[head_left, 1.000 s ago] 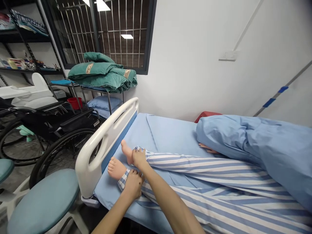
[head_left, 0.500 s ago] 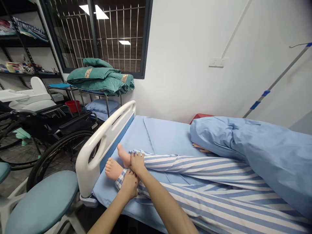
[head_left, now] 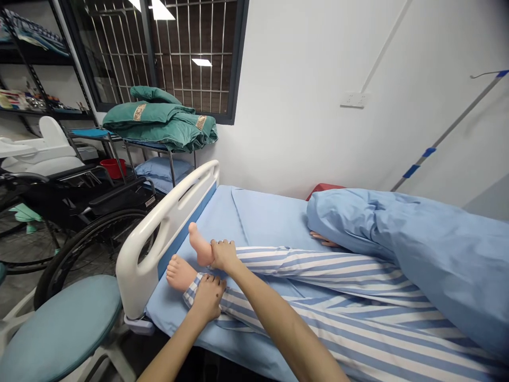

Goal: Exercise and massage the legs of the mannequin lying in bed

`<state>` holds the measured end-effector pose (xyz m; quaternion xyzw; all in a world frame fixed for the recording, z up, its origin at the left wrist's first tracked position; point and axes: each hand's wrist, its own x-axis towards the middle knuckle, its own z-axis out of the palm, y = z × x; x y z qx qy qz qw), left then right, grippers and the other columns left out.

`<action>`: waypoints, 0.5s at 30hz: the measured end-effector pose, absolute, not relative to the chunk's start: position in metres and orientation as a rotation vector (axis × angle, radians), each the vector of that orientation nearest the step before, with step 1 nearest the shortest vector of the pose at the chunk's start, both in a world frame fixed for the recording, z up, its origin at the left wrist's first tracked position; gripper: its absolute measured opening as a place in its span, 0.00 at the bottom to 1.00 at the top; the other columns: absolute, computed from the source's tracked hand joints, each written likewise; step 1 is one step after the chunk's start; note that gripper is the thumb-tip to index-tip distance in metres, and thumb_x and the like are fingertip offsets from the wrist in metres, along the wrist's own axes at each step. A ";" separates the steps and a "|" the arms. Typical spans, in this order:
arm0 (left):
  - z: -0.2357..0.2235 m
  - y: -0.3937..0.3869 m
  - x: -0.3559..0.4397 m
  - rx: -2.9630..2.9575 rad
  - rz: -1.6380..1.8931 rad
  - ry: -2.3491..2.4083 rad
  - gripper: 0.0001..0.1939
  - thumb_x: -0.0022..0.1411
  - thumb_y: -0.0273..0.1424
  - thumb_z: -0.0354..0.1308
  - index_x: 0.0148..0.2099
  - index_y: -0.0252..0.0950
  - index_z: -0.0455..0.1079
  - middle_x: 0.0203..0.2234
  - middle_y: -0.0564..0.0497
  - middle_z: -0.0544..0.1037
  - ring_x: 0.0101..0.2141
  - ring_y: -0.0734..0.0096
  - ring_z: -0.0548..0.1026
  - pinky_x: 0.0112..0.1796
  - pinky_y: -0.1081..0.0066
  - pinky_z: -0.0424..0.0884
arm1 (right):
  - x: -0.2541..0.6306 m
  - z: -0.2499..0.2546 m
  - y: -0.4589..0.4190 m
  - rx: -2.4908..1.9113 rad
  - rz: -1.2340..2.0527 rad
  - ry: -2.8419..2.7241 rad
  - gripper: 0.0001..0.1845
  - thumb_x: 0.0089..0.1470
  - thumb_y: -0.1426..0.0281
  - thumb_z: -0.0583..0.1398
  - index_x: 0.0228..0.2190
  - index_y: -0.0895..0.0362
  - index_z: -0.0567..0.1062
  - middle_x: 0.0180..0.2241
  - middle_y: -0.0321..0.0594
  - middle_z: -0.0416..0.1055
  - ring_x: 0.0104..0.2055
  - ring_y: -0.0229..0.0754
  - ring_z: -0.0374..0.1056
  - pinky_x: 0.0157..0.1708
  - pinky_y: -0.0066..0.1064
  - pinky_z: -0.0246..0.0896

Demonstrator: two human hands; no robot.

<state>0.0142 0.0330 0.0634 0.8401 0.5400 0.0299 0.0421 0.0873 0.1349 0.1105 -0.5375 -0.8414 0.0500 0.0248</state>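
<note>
Ward room with white walls and a barred window; a hospital bed with a blue sheet (head_left: 246, 217) runs across the view. The left hand (head_left: 207, 298) lies on the striped trouser cuff (head_left: 193, 290) of a manikin's near leg, its fingers (head_left: 210, 281) pressed together and flat on the cloth. The near foot (head_left: 180, 272) sits just left of those fingers. The right hand (head_left: 224, 255) closes around the far ankle (head_left: 207, 255), its fingers (head_left: 218, 245) curled and together. The far foot (head_left: 196, 239) stands upright just beyond them. A white footboard (head_left: 159, 223) stands just left of both feet. Well left of the fingers, past a wheelchair (head_left: 95, 249), a red basin (head_left: 113, 167) stands beside a metal rack (head_left: 169, 159); its contents are hidden. Green bundles (head_left: 159, 122) and a blue pillow (head_left: 163, 171) occupy the rack's tiers.
</note>
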 end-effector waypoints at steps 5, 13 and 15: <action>0.065 0.031 0.014 2.574 0.061 1.659 0.26 0.38 0.24 0.54 0.45 0.32 0.66 0.39 0.41 0.72 0.41 0.57 0.67 0.43 0.60 0.59 | 0.084 0.094 0.122 -1.672 0.207 -2.558 0.32 0.37 0.48 0.62 0.39 0.56 0.69 0.38 0.51 0.71 0.42 0.54 0.65 0.41 0.43 0.53; 0.062 0.031 0.015 2.590 0.046 1.685 0.26 0.39 0.25 0.55 0.46 0.32 0.65 0.40 0.41 0.72 0.42 0.56 0.67 0.44 0.60 0.58 | 0.105 0.077 0.126 -1.485 0.347 -2.527 0.26 0.40 0.63 0.63 0.43 0.54 0.68 0.43 0.47 0.69 0.47 0.50 0.62 0.44 0.39 0.52; 0.062 0.031 0.015 2.596 0.047 1.681 0.25 0.39 0.25 0.55 0.45 0.33 0.65 0.40 0.43 0.72 0.42 0.57 0.67 0.44 0.60 0.58 | 0.118 0.078 0.131 -1.416 0.403 -2.408 0.24 0.43 0.65 0.60 0.44 0.55 0.67 0.44 0.44 0.69 0.46 0.47 0.62 0.44 0.35 0.53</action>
